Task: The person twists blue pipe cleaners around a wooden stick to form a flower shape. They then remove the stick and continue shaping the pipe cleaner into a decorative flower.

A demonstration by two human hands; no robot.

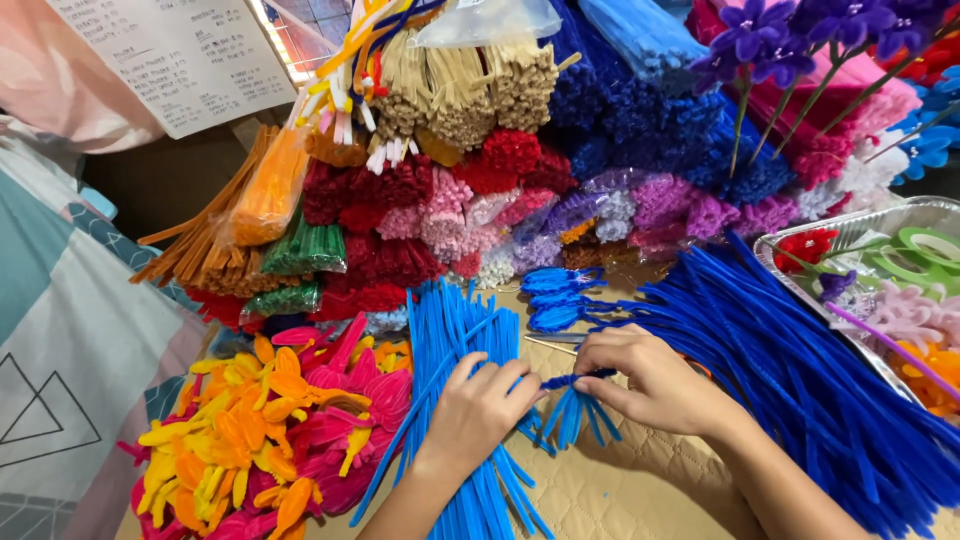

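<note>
On the quilted surface (620,490), both hands (480,405) (655,385) pinch a blue pipe-cleaner bundle (572,410); loosening fingers could let it splay.

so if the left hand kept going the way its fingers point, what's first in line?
Left hand points up and right. First, probably the small light-blue pipe-cleaner bundle at its fingertips, then the right hand pinching it. Depth is unclear.

Bright, even light, soft shadows, sharp focus, slight wide-angle stretch at edges.
</note>
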